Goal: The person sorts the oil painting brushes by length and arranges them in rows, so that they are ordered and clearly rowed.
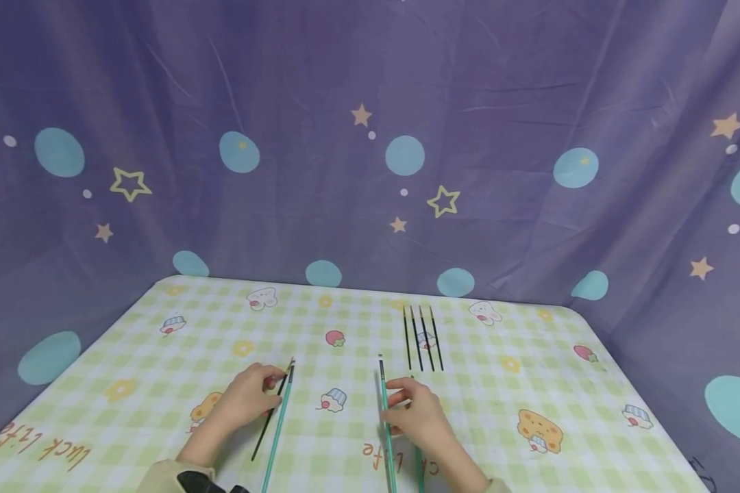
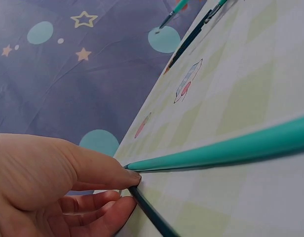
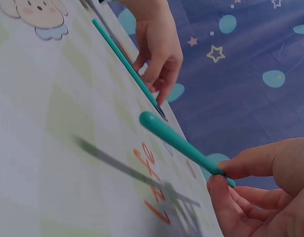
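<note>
My left hand (image 1: 247,396) pinches a thin black paintbrush (image 1: 264,433) between thumb and fingertips near its bristle end. In the left wrist view the black handle (image 2: 153,213) slants down from the fingertips. Close along its right side lies a teal paintbrush (image 1: 277,438), its tip by that hand. My right hand (image 1: 421,413) grips another teal paintbrush (image 1: 387,428) between thumb and fingers. Seen from the right wrist, this teal handle (image 3: 179,143) is raised off the cloth, with its shadow below. Partly hidden under the right hand is one more teal paintbrush (image 1: 419,471).
Several thin black paintbrushes (image 1: 423,342) lie side by side beyond my right hand. A checked green-and-white cloth (image 1: 179,383) with printed pictures covers the table. A purple curtain (image 1: 308,212) with stars and blue spots hangs behind the table's far edge.
</note>
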A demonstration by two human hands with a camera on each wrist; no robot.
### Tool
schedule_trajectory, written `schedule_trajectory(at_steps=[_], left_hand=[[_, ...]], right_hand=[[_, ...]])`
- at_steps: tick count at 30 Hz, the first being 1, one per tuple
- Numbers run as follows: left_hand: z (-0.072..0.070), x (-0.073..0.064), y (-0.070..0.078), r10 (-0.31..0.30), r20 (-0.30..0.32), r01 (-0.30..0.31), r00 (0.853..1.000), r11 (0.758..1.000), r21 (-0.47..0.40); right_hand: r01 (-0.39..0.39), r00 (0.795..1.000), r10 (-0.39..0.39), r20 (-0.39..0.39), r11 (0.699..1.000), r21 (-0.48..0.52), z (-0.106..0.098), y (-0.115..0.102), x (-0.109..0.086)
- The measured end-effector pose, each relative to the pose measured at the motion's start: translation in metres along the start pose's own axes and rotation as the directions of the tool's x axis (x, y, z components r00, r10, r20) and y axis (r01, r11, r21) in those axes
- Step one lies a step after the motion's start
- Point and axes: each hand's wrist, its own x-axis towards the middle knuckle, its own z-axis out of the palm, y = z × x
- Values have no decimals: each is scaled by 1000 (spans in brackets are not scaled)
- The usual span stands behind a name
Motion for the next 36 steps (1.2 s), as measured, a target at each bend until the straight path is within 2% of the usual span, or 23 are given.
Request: schedule_trajectory(at_steps=[15,28,36], left_hand=[[1,1,-2,-2,-6,2,1000,1000,-1],[1,1,0,1,-16,-1,1000,1000,4],[0,1,0,-6,-2,6,1000,1000,2]], right_hand=[[-72,993,67,-95,996,-48,-37,17,-9],[-163,976,146,-159,982,-96,-46,28,-12],[-178,978,162,-129,976,-125,-47,30,-13]])
